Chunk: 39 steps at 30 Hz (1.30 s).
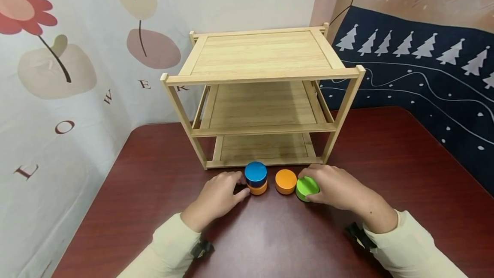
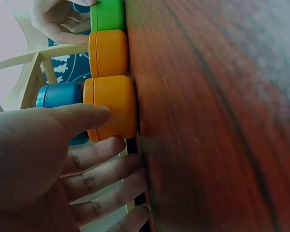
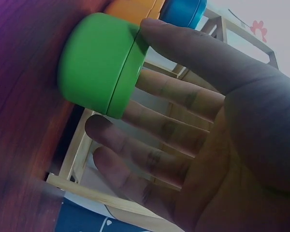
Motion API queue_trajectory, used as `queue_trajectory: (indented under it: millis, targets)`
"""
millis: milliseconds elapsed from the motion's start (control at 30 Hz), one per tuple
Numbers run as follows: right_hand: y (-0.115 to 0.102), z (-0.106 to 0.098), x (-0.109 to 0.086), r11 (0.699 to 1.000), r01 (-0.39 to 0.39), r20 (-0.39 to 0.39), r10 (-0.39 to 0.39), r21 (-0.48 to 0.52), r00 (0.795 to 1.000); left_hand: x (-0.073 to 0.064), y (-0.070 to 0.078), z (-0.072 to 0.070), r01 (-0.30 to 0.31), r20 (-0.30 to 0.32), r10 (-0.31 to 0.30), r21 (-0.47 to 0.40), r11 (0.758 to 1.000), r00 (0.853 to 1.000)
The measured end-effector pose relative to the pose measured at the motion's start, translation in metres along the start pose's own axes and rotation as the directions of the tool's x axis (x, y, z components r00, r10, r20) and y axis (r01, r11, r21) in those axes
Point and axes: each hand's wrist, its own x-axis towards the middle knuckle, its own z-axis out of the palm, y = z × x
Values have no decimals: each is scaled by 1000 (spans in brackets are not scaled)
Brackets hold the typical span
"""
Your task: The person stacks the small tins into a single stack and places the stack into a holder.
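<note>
Near the shelf's foot, a blue-lidded jar [image 1: 256,173] sits on top of an orange jar [image 1: 257,189]. My left hand [image 1: 221,196] is at the left of this stack. In the left wrist view its thumb lies against the lower orange jar [image 2: 117,108], with the other fingers loosely extended below it. A second orange jar [image 1: 286,181] stands just right of the stack. Beside that one is a green jar [image 1: 306,187]. My right hand [image 1: 335,187] pinches the green jar [image 3: 99,63] between thumb and forefinger, the remaining fingers spread behind it.
A three-tier wooden shelf [image 1: 262,52] stands directly behind the jars on the dark red table [image 1: 386,158]. Printed cloth [image 1: 96,80] hangs behind the table at the left, and a dark tree-patterned panel [image 1: 417,80] is at the right.
</note>
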Motion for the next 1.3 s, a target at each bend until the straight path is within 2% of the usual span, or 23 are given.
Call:
queue_trajectory:
  millis: [267, 933, 1300]
  targets:
    - [0, -2, 1, 1000, -2, 11, 2, 3, 1000, 1, 0, -2, -14, 3, 14, 27, 1000, 1000]
    - [2, 1, 2, 999, 30, 6, -30, -15, 1000, 1, -3, 1, -13, -9, 13, 15, 1000, 1000]
    - [0, -3, -2, 1000, 6, 24, -5, -24, 1000, 0, -2, 1, -16, -6, 16, 30, 999, 1000]
